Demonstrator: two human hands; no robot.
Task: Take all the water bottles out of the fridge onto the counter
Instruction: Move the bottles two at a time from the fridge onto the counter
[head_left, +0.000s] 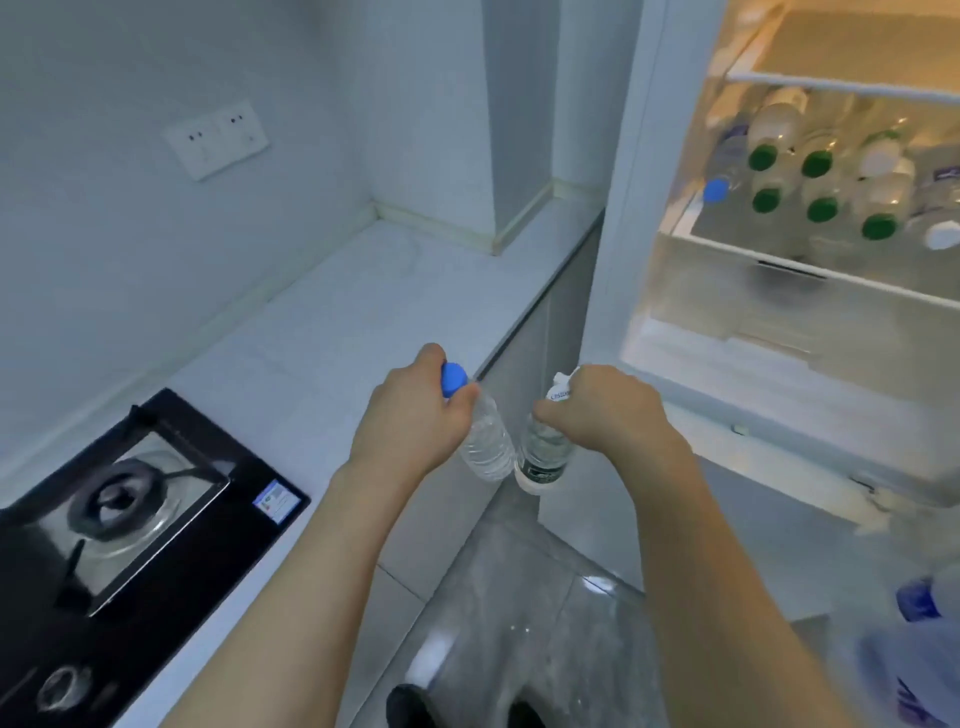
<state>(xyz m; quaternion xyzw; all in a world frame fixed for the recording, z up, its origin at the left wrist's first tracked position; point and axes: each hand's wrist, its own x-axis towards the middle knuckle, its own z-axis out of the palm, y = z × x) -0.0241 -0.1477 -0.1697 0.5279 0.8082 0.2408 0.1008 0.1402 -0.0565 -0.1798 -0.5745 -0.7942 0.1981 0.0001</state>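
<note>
Gripping the neck of a clear ribbed plastic water bottle with a blue cap (485, 436), the left hand (415, 415) curls its fingers just under the cap, and the bottle slants down toward five o'clock; the right hand (608, 410) is wrapped round the upper part of a second clear plastic water bottle with a white label band (543, 457), which hangs just beside the first, their lower ends nearly touching, both held in the air at the front edge of the pale marble-look counter (374, 312), over the grey tiled floor (498, 597). At two o'clock from the hands stands the open white fridge (613, 208), its lit shelf holding a cluster of lying bottles with green, white and blue caps (821, 182). At eight o'clock a black glass gas hob (156, 519) is set into the counter, and at eleven o'clock a white double wall socket (215, 137) sits on the wall
</note>
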